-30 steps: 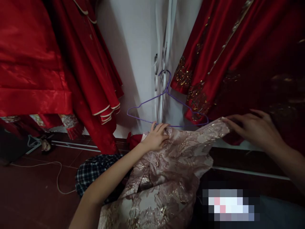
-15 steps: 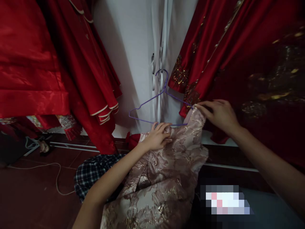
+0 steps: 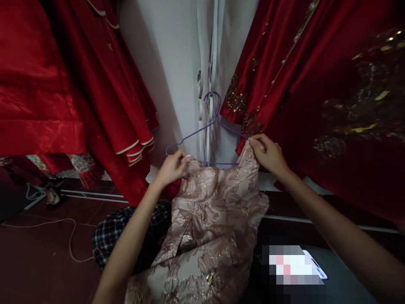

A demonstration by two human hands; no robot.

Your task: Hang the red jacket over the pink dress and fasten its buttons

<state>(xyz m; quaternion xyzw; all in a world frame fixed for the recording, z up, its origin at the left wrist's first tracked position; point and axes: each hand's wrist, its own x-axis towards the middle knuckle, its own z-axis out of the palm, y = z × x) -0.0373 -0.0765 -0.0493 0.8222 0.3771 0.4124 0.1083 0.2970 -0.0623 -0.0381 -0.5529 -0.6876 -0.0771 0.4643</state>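
Note:
A pale pink brocade dress (image 3: 215, 219) with gold flower patterns spreads toward me from the middle of the view. Above its neckline shows a purple wire hanger (image 3: 198, 131), hook upward, with its right end inside the dress's right shoulder. My right hand (image 3: 268, 154) pinches that shoulder at the hanger's end. At the left shoulder, my left hand (image 3: 174, 169) has its fingers closed on the dress fabric, just under the hanger's left end, which sticks out bare. The fingertips of my left hand are partly blurred.
Red garments (image 3: 38, 84) hang on the left, and red gowns with gold sequins (image 3: 316, 105) on the right. White straps (image 3: 205, 63) run down the pale wall behind. Dark plaid cloth (image 3: 114, 232) lies below my left arm. A cable (image 3: 74, 240) crosses the floor. A pixelated bright screen (image 3: 294, 266) is at lower right.
My left hand has moved left and up, from the dress's neckline to its left shoulder. My right hand still holds the right shoulder. The view has shifted slightly.

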